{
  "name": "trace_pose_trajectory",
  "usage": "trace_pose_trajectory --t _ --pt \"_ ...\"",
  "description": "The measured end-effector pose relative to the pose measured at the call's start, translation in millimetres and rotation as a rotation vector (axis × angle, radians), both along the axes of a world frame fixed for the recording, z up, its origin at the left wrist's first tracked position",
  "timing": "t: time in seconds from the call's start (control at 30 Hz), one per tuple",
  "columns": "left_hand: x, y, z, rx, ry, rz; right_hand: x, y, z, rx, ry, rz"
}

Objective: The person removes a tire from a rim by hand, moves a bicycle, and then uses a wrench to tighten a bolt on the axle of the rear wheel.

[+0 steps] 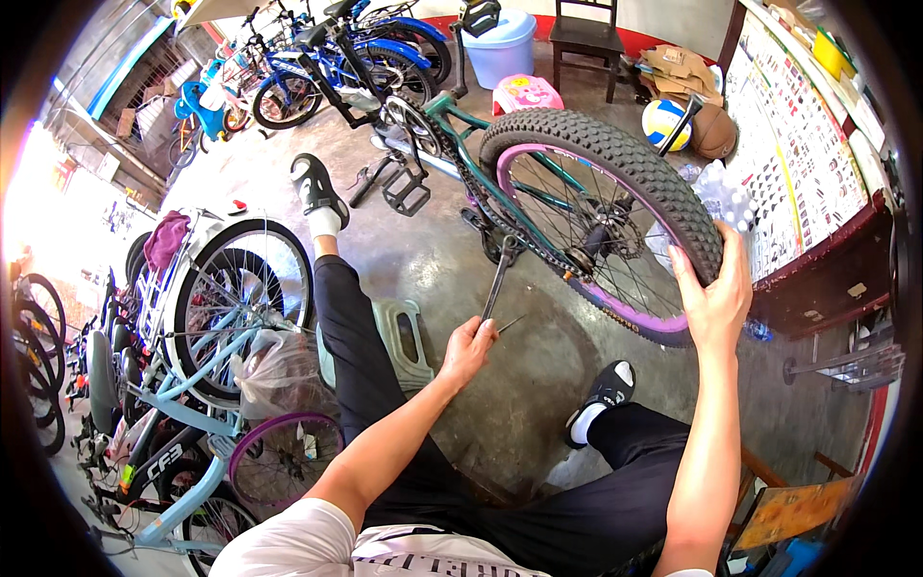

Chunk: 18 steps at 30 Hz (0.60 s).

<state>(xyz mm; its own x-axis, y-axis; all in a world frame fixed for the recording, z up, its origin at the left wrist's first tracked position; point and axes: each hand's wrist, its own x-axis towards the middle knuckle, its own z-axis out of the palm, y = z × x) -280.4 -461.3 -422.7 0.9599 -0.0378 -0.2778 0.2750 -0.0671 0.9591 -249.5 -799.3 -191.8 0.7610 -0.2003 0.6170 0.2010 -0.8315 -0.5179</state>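
Observation:
A bicycle with a green frame lies tipped before me, its fat knobby rear tyre on a purple rim. My left hand is closed round a metal wrench, whose far end is by the rear derailleur. A thin pointed rod sticks out of the same hand; its kind is unclear. My right hand grips the tyre's right side, thumb on the near sidewall and fingers over the tread. The chain runs from the crank to the rear hub.
A pale green plastic stool stands beside my left leg. Several bicycles crowd the left, with a loose purple rim. Behind are a lidded blue bucket, a pink stool, a chair and balls.

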Motion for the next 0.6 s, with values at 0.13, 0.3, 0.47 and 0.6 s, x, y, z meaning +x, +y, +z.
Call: trace_pose_trajectory --t 0.13,0.3,0.47,0.6 --pt "7.0 -7.0 -3.2 -0.068 -0.023 0.053 0.2 -2.1 -2.6 0.015 0.012 0.006" --pt "17.0 -3.8 -7.3 -0.004 0.016 0.100 1.8 -1.0 -2.3 -0.001 -0.005 0.019" --pt "30.4 -4.2 -0.4 0.051 0.149 0.134 4.0 -3.1 -4.3 0.015 0.011 0.033" --pt "54.6 4.2 -15.4 0.115 0.116 0.133 3.9 -3.9 -4.6 0.014 0.012 0.022"
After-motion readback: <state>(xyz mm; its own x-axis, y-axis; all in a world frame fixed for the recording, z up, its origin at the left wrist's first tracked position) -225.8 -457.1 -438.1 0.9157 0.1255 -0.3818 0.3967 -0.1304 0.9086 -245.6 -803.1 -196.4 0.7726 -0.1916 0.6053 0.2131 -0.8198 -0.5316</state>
